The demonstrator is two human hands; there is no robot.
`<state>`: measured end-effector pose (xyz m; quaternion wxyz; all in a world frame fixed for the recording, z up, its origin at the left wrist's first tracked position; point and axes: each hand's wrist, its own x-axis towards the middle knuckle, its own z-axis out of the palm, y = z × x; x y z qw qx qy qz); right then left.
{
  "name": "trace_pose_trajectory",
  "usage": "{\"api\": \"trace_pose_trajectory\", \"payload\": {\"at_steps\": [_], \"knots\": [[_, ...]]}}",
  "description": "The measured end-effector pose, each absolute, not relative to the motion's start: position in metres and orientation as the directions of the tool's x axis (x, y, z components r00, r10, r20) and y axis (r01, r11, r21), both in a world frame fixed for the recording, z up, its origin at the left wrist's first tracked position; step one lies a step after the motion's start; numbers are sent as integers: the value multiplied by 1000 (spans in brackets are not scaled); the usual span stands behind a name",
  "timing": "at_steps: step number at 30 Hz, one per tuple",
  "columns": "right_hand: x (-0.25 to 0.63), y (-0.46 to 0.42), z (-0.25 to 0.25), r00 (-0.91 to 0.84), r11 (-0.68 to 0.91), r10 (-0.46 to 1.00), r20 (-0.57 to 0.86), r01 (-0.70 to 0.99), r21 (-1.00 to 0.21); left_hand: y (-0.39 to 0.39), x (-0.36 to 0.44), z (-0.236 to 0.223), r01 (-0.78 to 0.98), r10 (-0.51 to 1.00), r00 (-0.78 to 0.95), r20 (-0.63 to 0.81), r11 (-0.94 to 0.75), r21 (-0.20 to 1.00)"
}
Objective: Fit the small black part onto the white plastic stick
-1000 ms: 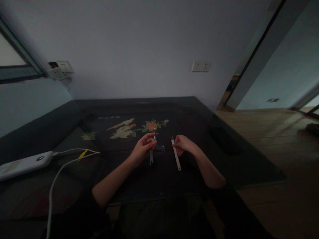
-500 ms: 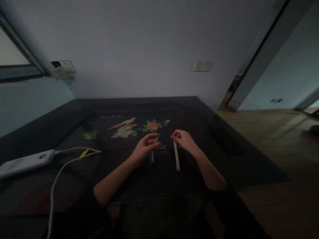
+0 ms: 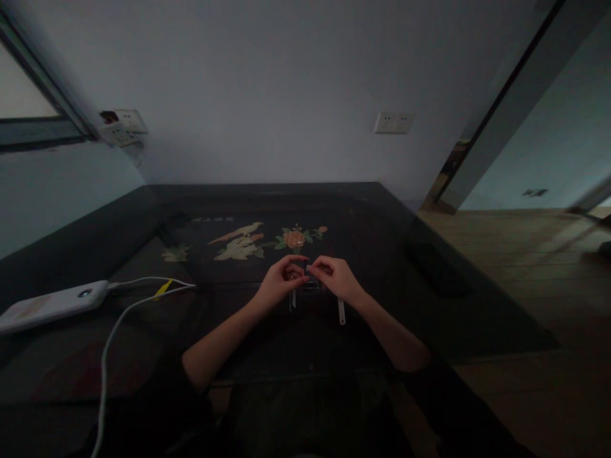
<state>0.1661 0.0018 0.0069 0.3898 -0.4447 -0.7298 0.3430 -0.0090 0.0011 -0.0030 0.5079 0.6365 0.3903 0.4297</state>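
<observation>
Right hand (image 3: 338,278) is being shifted from the strip (image 3: 341,312) toward nine o'clock, a small piece (image 3: 308,270) being pinched by it and the left hand (image 3: 278,280)

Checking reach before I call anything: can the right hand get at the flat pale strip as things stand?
Probably yes: the flat pale strip lies close by the right hand, its near end uncovered. Those fingertips seem busy at a small item, though.

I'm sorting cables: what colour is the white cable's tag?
The tag is yellow, clearest in the head view.
</observation>
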Motion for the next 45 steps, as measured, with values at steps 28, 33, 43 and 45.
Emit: {"api": "trace_pose_trajectory", "payload": {"at_steps": [28, 33, 43, 45], "knots": [[164, -4, 7, -328, 357, 911, 250, 322, -877, -7, -6, -5, 270, 883, 295, 366, -445, 854], [166, -4, 9, -384, 402, 886, 261, 352, -845, -6, -7, -4, 294, 866, 325, 380, -475, 829], [173, -1, 12, -477, 346, 863, 170, 311, -885, -1, -19, -4, 492, 783, 441, 440, -620, 611], [173, -1, 13, -476, 343, 862, 176, 292, -893, -1, -19, -5, 508, 771, 443, 457, -636, 580]]}}
